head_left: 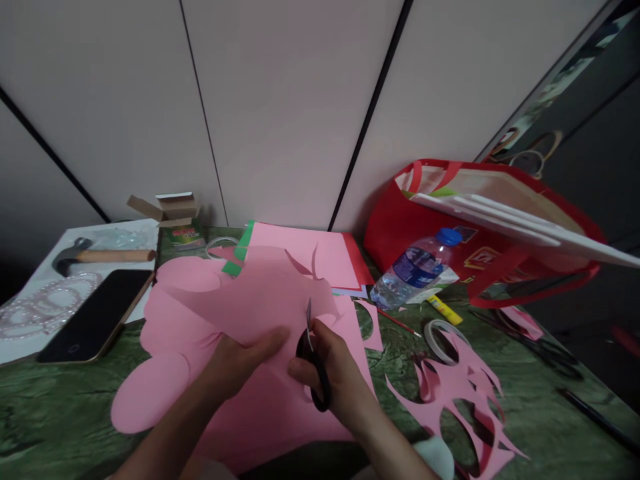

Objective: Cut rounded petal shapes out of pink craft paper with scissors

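A large sheet of pink paper point(265, 287) is raised off the table, with curved cuts along its far edge. My left hand point(245, 360) is closed on its near edge, thumb lying on top of the paper. In my right hand point(330, 373) is a pair of black-handled scissors point(319, 380), its blades pointing up and away beside the sheet's right part. Whether the blades touch the paper I cannot tell. Under and left of the sheet lie several rounded pink paper pieces point(150, 392), partly overlapping. More pink paper point(280, 427) lies flat beneath both hands.
Pink offcuts point(445, 400) and a tape roll point(440, 340) lie right. A water bottle point(413, 270) leans near a red bag point(400, 213). At left are a phone point(97, 317), a hammer point(115, 255) and an opened small box point(183, 223). A wall panel point(280, 120) stands behind.
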`<state>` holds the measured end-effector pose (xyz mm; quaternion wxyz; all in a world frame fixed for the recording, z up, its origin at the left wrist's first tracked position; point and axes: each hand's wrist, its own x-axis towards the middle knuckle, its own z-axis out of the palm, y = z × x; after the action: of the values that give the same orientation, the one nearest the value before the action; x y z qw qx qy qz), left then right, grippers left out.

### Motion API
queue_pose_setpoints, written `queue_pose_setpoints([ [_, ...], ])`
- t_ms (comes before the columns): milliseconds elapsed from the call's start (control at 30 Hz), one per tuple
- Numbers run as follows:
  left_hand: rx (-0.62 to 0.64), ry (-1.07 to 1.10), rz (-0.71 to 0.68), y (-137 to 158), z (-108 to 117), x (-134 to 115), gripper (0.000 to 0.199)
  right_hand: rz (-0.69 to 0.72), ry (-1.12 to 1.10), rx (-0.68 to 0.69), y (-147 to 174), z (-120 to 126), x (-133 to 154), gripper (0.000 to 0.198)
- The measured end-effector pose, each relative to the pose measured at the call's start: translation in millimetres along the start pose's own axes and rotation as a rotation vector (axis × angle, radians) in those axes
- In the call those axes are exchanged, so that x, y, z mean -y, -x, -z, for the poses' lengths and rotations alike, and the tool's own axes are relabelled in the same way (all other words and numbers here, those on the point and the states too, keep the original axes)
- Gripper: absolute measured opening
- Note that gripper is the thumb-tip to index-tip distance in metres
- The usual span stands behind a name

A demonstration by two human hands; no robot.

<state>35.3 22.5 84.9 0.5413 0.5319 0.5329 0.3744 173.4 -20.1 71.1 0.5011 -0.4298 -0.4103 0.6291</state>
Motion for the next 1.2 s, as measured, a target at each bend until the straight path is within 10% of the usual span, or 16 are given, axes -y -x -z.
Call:
queue_pose_setpoints([
  [1200,0.019,0.042,-0.020,2.3,-2.6,-0.5,0.031,0.006,-0.033,-0.033,3.4,-2.7,-3.6,0.037],
])
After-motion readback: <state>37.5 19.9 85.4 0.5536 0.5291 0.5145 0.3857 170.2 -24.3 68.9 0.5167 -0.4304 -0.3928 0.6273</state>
